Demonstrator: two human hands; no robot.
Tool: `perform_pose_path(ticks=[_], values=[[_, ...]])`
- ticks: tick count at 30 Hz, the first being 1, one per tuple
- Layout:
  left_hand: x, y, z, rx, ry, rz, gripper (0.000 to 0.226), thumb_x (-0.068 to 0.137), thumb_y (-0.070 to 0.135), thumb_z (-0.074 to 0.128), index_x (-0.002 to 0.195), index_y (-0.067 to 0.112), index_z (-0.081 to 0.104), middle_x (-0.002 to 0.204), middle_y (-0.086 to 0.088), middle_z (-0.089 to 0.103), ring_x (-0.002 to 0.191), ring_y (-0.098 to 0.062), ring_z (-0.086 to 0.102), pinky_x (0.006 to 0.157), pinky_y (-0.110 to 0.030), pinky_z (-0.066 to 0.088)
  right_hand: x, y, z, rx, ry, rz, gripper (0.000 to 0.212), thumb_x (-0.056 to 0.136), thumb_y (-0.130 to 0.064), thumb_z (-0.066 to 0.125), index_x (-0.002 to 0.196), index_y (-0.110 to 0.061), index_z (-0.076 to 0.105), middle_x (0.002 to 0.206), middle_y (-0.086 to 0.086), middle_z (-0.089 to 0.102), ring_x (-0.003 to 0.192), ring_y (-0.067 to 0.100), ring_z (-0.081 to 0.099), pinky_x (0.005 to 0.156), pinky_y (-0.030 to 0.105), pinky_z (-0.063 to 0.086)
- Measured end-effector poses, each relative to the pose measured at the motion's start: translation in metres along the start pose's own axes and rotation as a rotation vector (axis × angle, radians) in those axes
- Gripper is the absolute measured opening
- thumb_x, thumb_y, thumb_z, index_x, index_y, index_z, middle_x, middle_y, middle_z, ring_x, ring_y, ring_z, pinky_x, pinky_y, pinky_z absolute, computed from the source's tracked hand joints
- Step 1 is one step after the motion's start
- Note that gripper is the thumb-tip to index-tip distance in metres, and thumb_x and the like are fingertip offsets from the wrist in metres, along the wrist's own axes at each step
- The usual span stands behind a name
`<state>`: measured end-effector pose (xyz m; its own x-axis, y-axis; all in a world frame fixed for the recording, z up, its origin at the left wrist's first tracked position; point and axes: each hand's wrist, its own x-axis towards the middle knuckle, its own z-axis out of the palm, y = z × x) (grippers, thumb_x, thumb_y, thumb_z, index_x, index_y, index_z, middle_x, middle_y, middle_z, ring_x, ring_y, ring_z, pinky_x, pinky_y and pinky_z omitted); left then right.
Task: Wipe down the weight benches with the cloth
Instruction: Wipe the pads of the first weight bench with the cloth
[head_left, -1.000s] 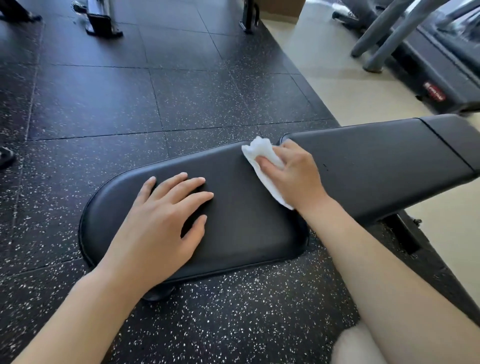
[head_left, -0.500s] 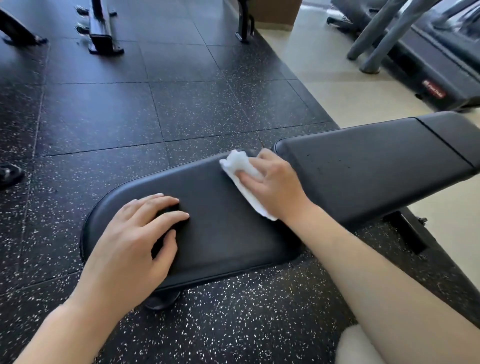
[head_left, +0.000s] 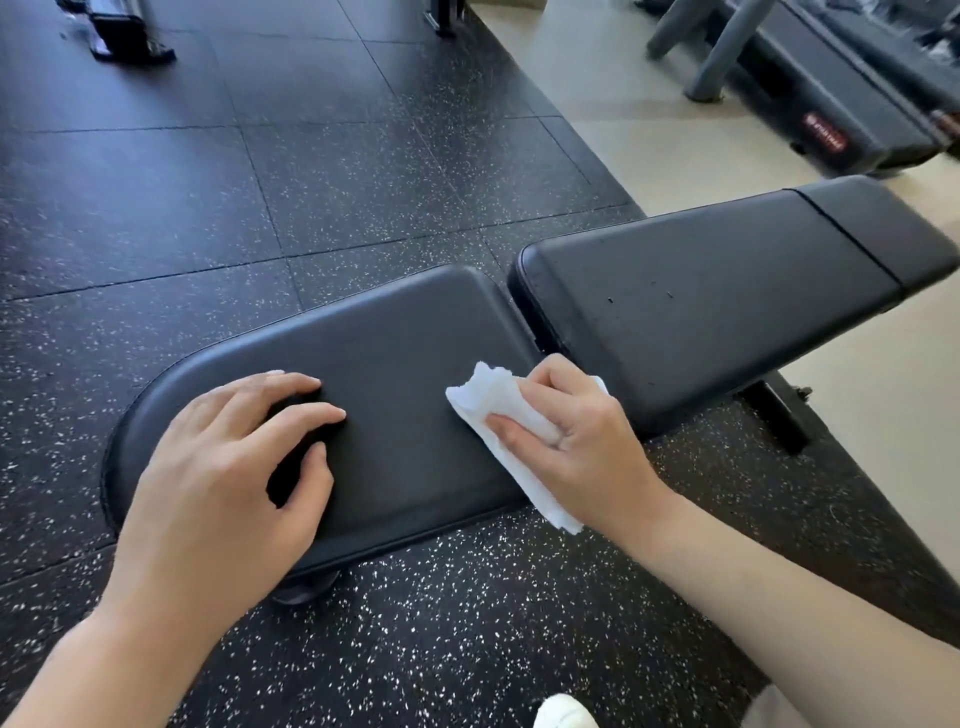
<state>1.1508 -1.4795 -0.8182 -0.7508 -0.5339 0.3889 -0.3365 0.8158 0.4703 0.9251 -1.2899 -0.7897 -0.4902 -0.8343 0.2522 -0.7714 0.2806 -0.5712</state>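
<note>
Right hand (head_left: 566, 436) grips a white cloth (head_left: 498, 415), fingers and thumb curled round the wad, pressing it onto the seat pad (head_left: 405, 353) of a black weight bench near the pad's right end; one tail of the cloth hangs past the pad's near edge. Left hand (head_left: 228, 467) — fingers bent, fingertips and thumb resting on the pad's rounded left end, holding nothing. Backrest pad (head_left: 727, 291): black, raised at an angle, just beside the seat pad across a narrow gap, running off to the right. Floor (head_left: 260, 182): dark speckled rubber tiles under the bench — pale flooring beyond. Treadmill bases (head_left: 831, 104) at the upper right, well apart from the bench.
</note>
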Motion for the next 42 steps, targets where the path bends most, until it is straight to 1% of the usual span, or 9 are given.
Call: perform_pose_path(ticks=[4,12,16,22,27,30,33,38,42], values=[[-0.001,0.000,-0.003,0.001,-0.018,-0.014,0.029,0.094,0.025,0.059,0.117,0.024,0.077,0.133,0.007,0.066,0.126,-0.025,0.060,0.113,-0.047,0.044,0.010,0.006,0.000,0.045,-0.025,-0.020,0.012,0.095,-0.023,0.076,0.086,-0.028,0.070,0.084,-0.003,0.047,0.073,0.010,0.049,0.072,0.017,0.037],[-0.011,0.002,-0.014,-0.004,-0.109,0.028,0.038,0.097,0.024,0.053,0.129,0.017,0.073,0.146,0.001,0.062,0.143,-0.025,0.052,0.121,-0.054,0.036,0.144,0.015,0.039,0.058,0.125,0.350,0.038,0.092,-0.038,0.069,0.058,-0.030,0.054,0.075,-0.002,0.055,0.066,0.007,0.053,0.058,0.016,0.034],[-0.016,0.000,-0.016,-0.001,-0.119,0.020,0.039,0.098,0.025,0.055,0.134,0.021,0.070,0.151,0.004,0.059,0.146,-0.022,0.048,0.122,-0.053,0.035,0.171,0.016,0.049,0.004,0.135,0.341,0.049,0.090,-0.037,0.068,0.049,-0.024,0.043,0.052,-0.009,0.042,0.051,0.005,0.044,0.052,0.026,0.030],[-0.014,0.002,-0.014,0.004,-0.102,0.007,0.037,0.097,0.024,0.055,0.130,0.021,0.072,0.149,0.004,0.060,0.144,-0.022,0.051,0.121,-0.052,0.036,0.137,0.008,0.037,-0.038,0.080,0.263,0.033,0.093,-0.037,0.071,0.065,-0.023,0.061,0.083,0.003,0.052,0.074,0.018,0.055,0.067,0.029,0.036],[-0.008,0.001,-0.005,0.039,0.023,-0.013,0.030,0.095,0.023,0.057,0.117,0.022,0.078,0.135,0.006,0.068,0.128,-0.024,0.060,0.117,-0.043,0.040,0.041,-0.017,0.025,-0.030,-0.068,-0.054,0.024,0.096,-0.030,0.073,0.081,-0.012,0.068,0.083,-0.001,0.046,0.070,0.015,0.049,0.069,0.022,0.038],[0.000,0.003,-0.001,0.031,0.051,-0.035,0.027,0.095,0.023,0.056,0.110,0.022,0.078,0.126,0.008,0.070,0.120,-0.022,0.062,0.112,-0.035,0.041,0.019,-0.025,0.027,-0.039,-0.147,-0.179,0.026,0.097,-0.031,0.072,0.087,-0.007,0.070,0.085,0.000,0.048,0.074,0.018,0.049,0.073,0.029,0.043],[0.007,0.005,-0.001,0.028,0.052,-0.050,0.026,0.092,0.022,0.058,0.108,0.020,0.078,0.122,0.006,0.070,0.116,-0.022,0.061,0.108,-0.033,0.042,0.046,-0.019,0.025,-0.068,-0.142,-0.169,0.017,0.094,-0.027,0.075,0.094,-0.010,0.075,0.086,0.005,0.051,0.076,0.020,0.052,0.074,0.032,0.042],[0.002,0.005,-0.007,-0.022,0.039,-0.062,0.028,0.090,0.015,0.058,0.110,0.017,0.079,0.126,0.004,0.070,0.117,-0.023,0.062,0.110,-0.035,0.044,0.124,0.000,0.025,-0.098,0.096,0.194,0.025,0.097,-0.031,0.069,0.073,-0.025,0.063,0.082,0.004,0.047,0.075,0.023,0.054,0.076,0.039,0.047],[-0.008,-0.005,-0.017,-0.023,0.038,-0.099,0.030,0.091,0.015,0.059,0.115,0.015,0.078,0.132,0.001,0.068,0.122,-0.026,0.061,0.114,-0.044,0.045,0.134,-0.050,0.069,-0.179,0.018,0.036,0.027,0.099,-0.035,0.065,0.083,-0.013,0.070,0.089,0.003,0.048,0.085,0.030,0.058,0.082,0.047,0.048]])
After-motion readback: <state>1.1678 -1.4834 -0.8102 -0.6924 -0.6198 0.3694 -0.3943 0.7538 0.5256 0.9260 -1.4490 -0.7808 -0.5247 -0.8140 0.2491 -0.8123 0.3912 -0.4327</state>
